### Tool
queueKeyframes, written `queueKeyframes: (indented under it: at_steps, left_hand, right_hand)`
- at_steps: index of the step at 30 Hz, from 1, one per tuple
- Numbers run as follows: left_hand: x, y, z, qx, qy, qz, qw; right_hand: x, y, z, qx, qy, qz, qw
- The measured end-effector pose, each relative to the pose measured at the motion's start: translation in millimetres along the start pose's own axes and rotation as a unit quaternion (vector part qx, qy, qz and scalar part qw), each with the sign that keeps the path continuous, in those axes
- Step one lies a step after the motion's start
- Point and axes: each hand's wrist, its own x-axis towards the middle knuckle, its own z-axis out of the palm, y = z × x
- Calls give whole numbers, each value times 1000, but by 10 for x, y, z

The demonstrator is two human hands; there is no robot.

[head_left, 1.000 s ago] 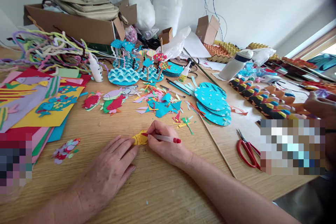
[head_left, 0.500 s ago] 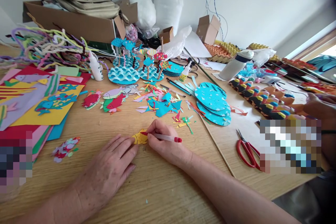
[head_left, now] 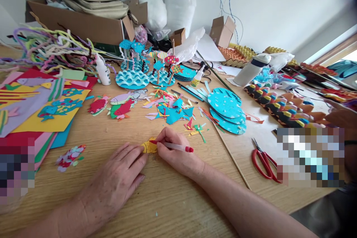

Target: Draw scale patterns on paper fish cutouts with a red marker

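Note:
A small yellow paper fish [head_left: 149,146] with dark drawn lines lies on the wooden table [head_left: 178,197]. My left hand [head_left: 122,171] rests flat, its fingertips pressing the fish's left end. My right hand [head_left: 175,150] pinches a pen [head_left: 178,146] with a red cap end and pale barrel, its tip over the fish's right part. Beyond my hands are paper scraps [head_left: 173,109], a red paper fish [head_left: 122,108] on a green one, and another red cutout [head_left: 97,105]. To the left is a pile of small paper dots [head_left: 71,158].
Red-handled scissors [head_left: 263,161] and a thin wooden stick [head_left: 231,156] lie at right, near stacked blue paper discs [head_left: 225,109]. Coloured sheets [head_left: 55,119] cover the left. A glue bottle [head_left: 102,70] stands behind, beside blue wave-shaped models [head_left: 132,78]. Another person's hand [head_left: 338,113] shows far right.
The view has shifted very slightly. Both my hands, the pen and the yellow fish stay in nearly the same place. The other person's hand at far right has moved a little.

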Motion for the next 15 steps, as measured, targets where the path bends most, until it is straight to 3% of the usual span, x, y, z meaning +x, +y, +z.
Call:
queueKeyframes:
  at_steps: [15]
  left_hand:
    - [-13,-2,9,-11,9,4,1000]
  right_hand:
    - [-2,3,-10,-10,4,-3,1000]
